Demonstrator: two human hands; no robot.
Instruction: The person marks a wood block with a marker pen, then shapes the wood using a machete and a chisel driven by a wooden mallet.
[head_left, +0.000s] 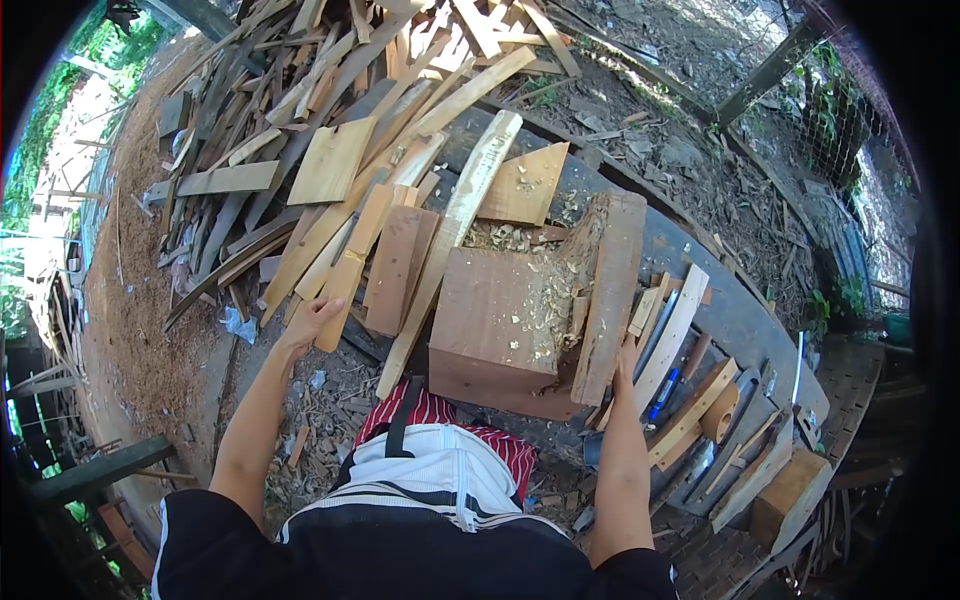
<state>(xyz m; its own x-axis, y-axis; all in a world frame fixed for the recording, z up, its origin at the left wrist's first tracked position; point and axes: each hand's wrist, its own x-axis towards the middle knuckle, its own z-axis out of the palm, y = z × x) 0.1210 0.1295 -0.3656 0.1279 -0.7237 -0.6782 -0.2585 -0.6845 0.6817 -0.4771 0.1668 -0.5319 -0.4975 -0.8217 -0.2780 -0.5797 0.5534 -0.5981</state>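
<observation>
My left hand (pixel 316 319) is closed on the lower end of a narrow light-brown wooden strip (pixel 350 270), left of the work surface's middle. At the right edge of a thick, rough plank (pixel 612 290) is my right hand (pixel 625 362), its fingers mostly hidden. That plank leans along the right side of a large reddish-brown wood block (pixel 490 310), which has wood shavings (pixel 545 320) scattered on top. A long pale board (pixel 460 230) slants past the block's left side, and a short brown block (pixel 395 270) lies between this board and the strip.
A large heap of scrap wood (pixel 300 110) spreads at the upper left. On the dark table (pixel 740 330) at right lie wooden strips, a blue marker (pixel 662 396), a wooden hand plane (pixel 720 412) and other tools. Sawdust (pixel 140 330) covers the ground at left.
</observation>
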